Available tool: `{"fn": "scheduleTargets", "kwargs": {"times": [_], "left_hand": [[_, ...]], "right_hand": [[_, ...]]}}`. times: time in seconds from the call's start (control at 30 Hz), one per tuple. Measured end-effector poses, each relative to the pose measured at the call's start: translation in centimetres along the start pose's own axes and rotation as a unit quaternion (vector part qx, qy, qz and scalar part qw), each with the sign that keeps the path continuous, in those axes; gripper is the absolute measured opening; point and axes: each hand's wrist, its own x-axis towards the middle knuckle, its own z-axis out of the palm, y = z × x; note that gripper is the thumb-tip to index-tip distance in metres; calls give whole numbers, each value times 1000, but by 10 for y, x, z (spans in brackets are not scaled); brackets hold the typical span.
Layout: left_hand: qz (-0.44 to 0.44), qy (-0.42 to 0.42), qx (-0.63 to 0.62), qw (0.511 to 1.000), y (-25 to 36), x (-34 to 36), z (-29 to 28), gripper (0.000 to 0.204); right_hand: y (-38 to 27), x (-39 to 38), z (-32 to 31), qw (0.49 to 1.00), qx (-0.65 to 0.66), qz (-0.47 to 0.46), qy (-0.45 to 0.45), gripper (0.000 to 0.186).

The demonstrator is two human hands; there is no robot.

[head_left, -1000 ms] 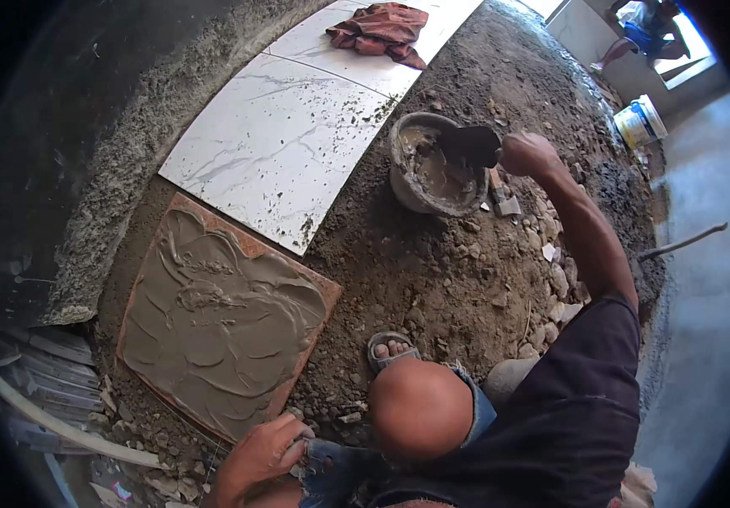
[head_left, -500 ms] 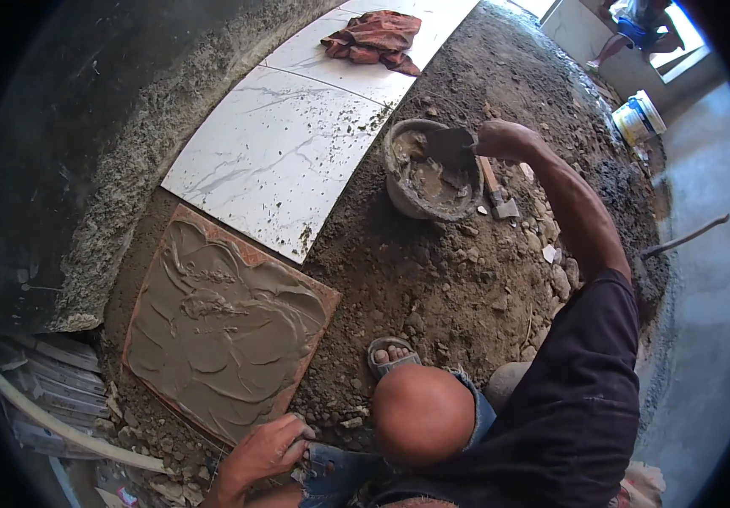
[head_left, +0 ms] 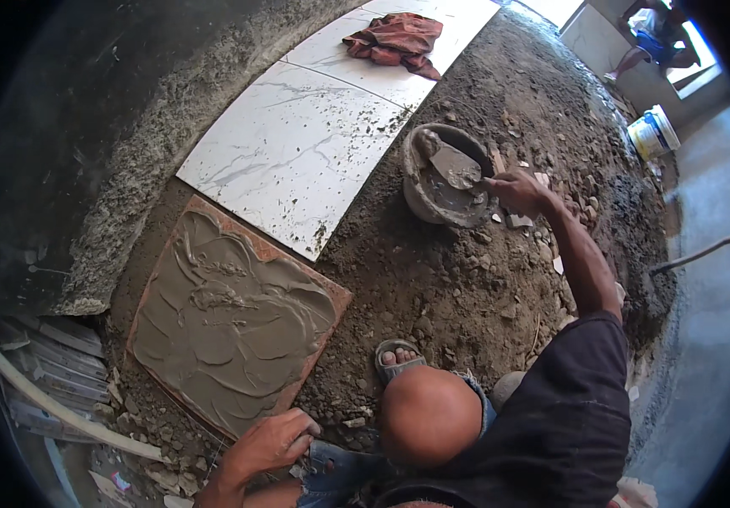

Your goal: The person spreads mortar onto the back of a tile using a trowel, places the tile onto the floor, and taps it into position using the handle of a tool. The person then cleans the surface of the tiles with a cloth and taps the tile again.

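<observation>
My right hand (head_left: 515, 191) is closed round the handle of a trowel (head_left: 455, 167). The blade lies inside a dark bucket (head_left: 418, 200), with wet grey mortar on it and around it. Down by my bent knee, my left hand (head_left: 273, 442) rests with its fingers curled in, and nothing shows in them. Just beyond that hand lies a square reddish-brown tile (head_left: 341, 298), its back up. A thick, ridged coat of grey mortar (head_left: 238, 326) covers most of it, leaving bare strips along the edges.
White marbled tiles (head_left: 284, 152) run along the rough wall, sprinkled with crumbs, a red cloth (head_left: 395, 42) on them. Stony soil surrounds the bucket. A white pail (head_left: 653, 133) stands far right, near a seated person (head_left: 657, 38). A wooden handle (head_left: 695, 254) leans by the right wall.
My right hand has drawn nearer to me along the bucket's right side. The trowel blade has turned over, from its dark face to a mortar-smeared one. My left hand stays by the knee.
</observation>
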Motion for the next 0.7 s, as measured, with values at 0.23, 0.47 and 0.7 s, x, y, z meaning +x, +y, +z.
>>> {"fn": "scheduleTargets", "kwargs": {"times": [0.23,0.47,0.7], "left_hand": [[13,18,-19,1000,-15,-16,6,14],[-14,29,-40,999,-8,-28,12,15],[70,-27,20,997,2,-39,28,14]], "right_hand": [[5,-13,44,958,287,15,9,37],[-21,-110,65,959,256,42,118,35],[-94,-138,129,951,275,-48,-131,40]]}}
